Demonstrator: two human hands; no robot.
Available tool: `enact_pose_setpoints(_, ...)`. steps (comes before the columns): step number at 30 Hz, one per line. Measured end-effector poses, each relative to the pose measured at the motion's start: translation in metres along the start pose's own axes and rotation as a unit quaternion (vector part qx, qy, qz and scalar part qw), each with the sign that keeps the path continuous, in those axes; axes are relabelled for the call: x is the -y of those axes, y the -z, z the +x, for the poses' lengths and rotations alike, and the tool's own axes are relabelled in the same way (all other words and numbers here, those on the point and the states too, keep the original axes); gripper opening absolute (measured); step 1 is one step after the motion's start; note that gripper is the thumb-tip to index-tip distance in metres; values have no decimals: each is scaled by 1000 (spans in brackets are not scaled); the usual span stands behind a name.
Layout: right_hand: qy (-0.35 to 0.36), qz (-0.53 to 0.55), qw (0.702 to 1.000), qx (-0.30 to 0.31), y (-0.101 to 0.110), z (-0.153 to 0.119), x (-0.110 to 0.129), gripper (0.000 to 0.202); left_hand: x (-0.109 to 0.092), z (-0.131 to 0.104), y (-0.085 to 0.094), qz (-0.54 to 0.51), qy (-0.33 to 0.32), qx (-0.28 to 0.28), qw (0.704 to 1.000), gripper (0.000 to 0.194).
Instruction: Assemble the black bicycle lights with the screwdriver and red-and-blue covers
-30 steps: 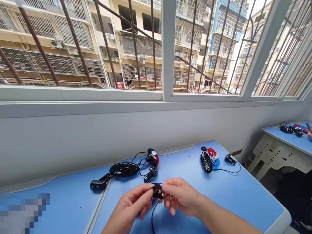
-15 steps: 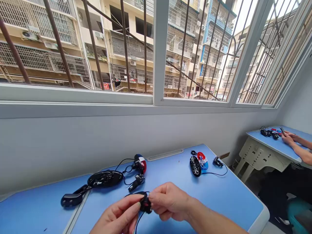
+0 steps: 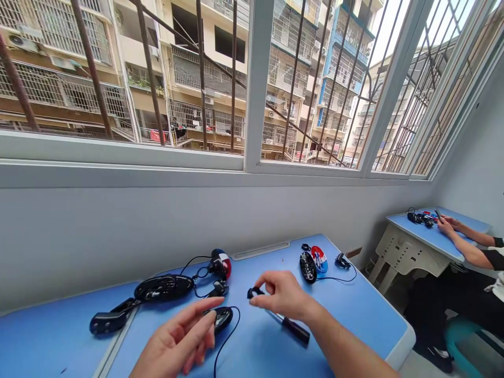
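My right hand (image 3: 285, 296) pinches a small black clamp-like piece (image 3: 255, 292) between thumb and fingertips, above the blue desk. Beneath that wrist lies a screwdriver (image 3: 296, 332) with a dark handle; its metal shaft is partly covered by the hand. My left hand (image 3: 177, 336) is held with thumb and fingers apart, in front of a glossy black oval casing (image 3: 224, 317). The fingers hide part of this casing, and a thin black cable (image 3: 232, 333) curves around its right side.
At the left lie a long black oval body with an arm (image 3: 165, 287) and a red, white and blue rounded part (image 3: 222, 264). At the right are a black shell (image 3: 307, 268), a red-blue oval (image 3: 319, 259) and a cabled clamp (image 3: 342, 261). Another person's hands (image 3: 447, 223) hold a phone-like object.
My hands have moved apart; the right one has gone up and right with the small black piece. The left has let go of it. The screwdriver and casing now show more. The view has shifted slightly.
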State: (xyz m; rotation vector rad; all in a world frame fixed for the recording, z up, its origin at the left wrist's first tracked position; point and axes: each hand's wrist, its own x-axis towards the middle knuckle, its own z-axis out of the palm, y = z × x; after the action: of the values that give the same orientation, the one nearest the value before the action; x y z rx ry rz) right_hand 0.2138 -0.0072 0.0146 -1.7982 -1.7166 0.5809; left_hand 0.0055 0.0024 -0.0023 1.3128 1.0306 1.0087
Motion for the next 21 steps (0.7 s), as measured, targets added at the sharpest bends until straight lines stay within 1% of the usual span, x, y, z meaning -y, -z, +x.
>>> enact_pose_setpoints(1,-7,-45,998,-46,13,7,-1,19,-2,0,1,1,-2,-6,1000,60)
enact_pose_setpoints(3,-25,-96,991,-86,40,25,-8,19,-4,1,2,2,-4,-8,1000,58)
enact_pose_setpoints(6,-64,-170,978,-104,73,57,-24,23,-4,1,2,6,-5,1,1000,54)
enact_pose_setpoints(8,-90,-214,969,-86,83,74,-36,24,-5,2,3,12,-7,9,1000,50)
enact_pose_setpoints(10,-105,-248,962,-53,83,86,-45,28,-5,2,3,16,-6,14,1000,47)
enact_pose_setpoints(14,-112,-292,950,0,69,95,-55,29,-6,3,4,7,2,15,1000,43)
enact_pose_setpoints(17,-120,-315,941,25,60,100,-57,28,-4,3,4,0,5,19,1000,45)
enact_pose_setpoints(21,-139,-339,929,46,57,104,-61,28,-1,5,4,0,0,23,1000,47)
